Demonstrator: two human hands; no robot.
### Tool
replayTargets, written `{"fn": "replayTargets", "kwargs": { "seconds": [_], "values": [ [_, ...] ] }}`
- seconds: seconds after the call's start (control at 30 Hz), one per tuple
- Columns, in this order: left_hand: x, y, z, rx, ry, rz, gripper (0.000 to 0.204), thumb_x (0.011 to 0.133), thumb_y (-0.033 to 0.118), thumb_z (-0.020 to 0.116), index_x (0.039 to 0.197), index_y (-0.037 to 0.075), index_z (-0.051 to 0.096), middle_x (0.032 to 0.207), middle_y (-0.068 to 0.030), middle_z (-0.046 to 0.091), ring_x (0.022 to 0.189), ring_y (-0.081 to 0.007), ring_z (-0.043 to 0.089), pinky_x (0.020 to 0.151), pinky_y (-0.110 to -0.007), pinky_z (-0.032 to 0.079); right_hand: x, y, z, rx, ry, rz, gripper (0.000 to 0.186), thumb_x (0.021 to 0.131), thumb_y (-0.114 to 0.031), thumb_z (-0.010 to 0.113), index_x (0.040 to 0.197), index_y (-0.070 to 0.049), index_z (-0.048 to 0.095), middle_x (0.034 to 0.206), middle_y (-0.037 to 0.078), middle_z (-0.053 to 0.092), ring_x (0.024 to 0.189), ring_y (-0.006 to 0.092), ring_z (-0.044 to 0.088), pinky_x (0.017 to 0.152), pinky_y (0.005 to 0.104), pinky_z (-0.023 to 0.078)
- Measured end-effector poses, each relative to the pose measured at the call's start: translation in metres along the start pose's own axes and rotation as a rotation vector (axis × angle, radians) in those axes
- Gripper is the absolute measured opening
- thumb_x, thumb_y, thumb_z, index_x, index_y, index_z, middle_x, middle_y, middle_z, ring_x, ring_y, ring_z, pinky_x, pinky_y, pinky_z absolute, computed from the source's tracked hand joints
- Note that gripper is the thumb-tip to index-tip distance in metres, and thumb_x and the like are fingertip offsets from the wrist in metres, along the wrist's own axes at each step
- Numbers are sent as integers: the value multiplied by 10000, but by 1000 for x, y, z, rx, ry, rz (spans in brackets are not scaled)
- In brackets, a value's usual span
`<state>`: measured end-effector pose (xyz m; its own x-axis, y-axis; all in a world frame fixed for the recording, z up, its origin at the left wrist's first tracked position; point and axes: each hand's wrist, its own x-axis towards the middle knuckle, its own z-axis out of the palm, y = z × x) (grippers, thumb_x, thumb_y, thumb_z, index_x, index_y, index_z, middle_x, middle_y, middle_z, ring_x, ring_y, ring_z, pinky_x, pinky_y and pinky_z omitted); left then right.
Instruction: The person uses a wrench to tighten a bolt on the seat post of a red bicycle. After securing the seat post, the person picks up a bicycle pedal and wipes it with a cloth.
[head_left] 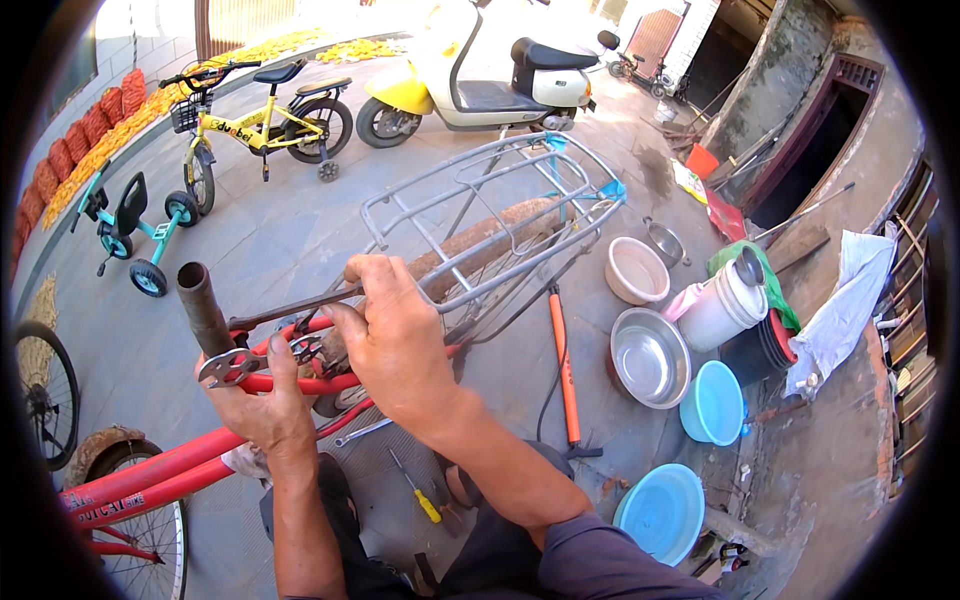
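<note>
A bicycle with a red frame (150,489) stands in front of me, with a rusty open tube (204,308) rising at its seat end. My left hand (270,405) is closed around a flat silver multi-hole wrench (230,368) beside the foot of this tube, thumb pressed up against it. Between finger and thumb, my right hand (400,345) grips a dark, slim metal bar (295,308), whose far end reaches the tube's base; the exact contact is unclear. Behind the right hand extends a grey rear rack (445,250) over a muddy mudguard (500,235).
A yellow-handled screwdriver (428,505) and a silver spanner (363,432) lie below. At right are an orange pump (564,370), a steel basin (650,358) and blue basins (660,515). Farther off stand a tricycle (150,235), a yellow child's bicycle (262,135) and a scooter (490,95).
</note>
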<state>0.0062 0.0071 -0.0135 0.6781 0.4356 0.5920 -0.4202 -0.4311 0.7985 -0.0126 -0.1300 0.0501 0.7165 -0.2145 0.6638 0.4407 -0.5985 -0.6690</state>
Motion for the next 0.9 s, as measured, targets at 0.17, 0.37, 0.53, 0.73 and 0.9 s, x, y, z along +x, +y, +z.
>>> {"fn": "replayTargets", "kwargs": {
  "seconds": [0.17,0.37,0.53,0.73,0.9],
  "values": [
    [0,2,-1,-8,-19,4,518,810,149,781,1205,-26,497,1002,-96,576,887,-169,581,816,-318,479,0,-3,3,-119,51,7,349,804,-21,703,1076,-12,484,953,187,533,793,401,613,648,449,510],
    [0,7,1,-4,27,65,436,815,204,793,1101,2,533,908,-60,574,807,-153,550,736,-295,476,2,-3,6,-123,31,93,293,808,-26,704,1013,-20,494,874,168,541,736,382,597,638,438,494],
    [-2,15,2,-113,-36,-82,542,777,111,804,1196,-20,485,1006,-89,587,875,-178,602,779,-326,515,5,-6,-1,76,36,130,279,798,-37,720,967,-5,501,821,160,555,691,333,588,625,419,473],
    [3,8,0,-63,0,-39,594,731,168,841,1189,-15,510,993,-99,620,887,-190,618,817,-335,491,6,-22,-9,347,-97,320,287,840,-119,746,984,-4,525,725,78,590,607,137,571,550,324,467],
    [2,8,1,-77,4,9,574,741,150,831,1180,-19,502,1035,-111,606,909,-182,619,810,-327,494,9,-28,-20,314,71,201,153,924,-118,676,939,-6,573,666,33,569,585,63,500,523,244,434]
  ]
}}
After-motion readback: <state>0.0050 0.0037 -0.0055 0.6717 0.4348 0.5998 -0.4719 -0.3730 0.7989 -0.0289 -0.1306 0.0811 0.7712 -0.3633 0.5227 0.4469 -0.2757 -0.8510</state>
